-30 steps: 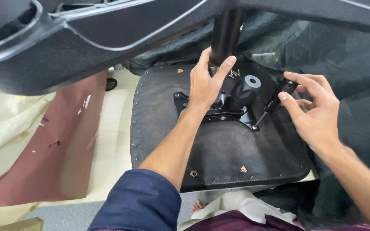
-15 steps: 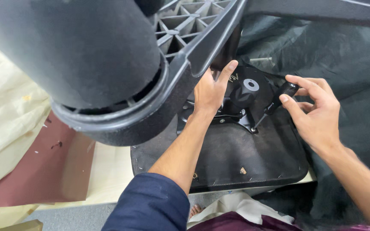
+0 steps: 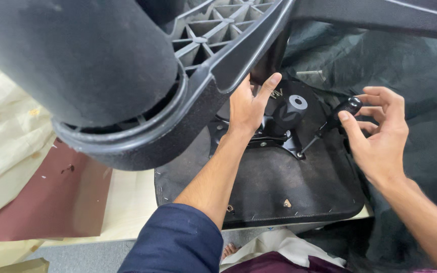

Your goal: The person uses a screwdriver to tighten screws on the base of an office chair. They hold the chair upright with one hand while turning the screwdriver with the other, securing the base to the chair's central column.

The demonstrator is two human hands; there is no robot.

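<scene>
An office chair seat [image 3: 299,187] lies upside down, its black fabric underside facing me. A black metal tilt mechanism [image 3: 287,119] is bolted at its middle, and a thin lever with a black knob [image 3: 349,106] sticks out to the right. My left hand [image 3: 249,106] lies flat against the mechanism, fingers straight and pointing away from me. My right hand [image 3: 378,134] has its thumb and fingertips around the lever knob. A black plastic chair base [image 3: 127,81] with ribbed arms fills the upper left, very close to the camera, and hides the far part of the seat.
A dark grey-green cloth [image 3: 410,65] lies bunched behind and right of the seat. A brown board [image 3: 46,202] and a cream patterned cloth [image 3: 1,126] lie at left on a pale surface. My navy sleeve [image 3: 175,242] is at the bottom.
The black chair base has swung in front of the camera and now covers the upper left. Both hands have stayed on the mechanism and lever knob.
</scene>
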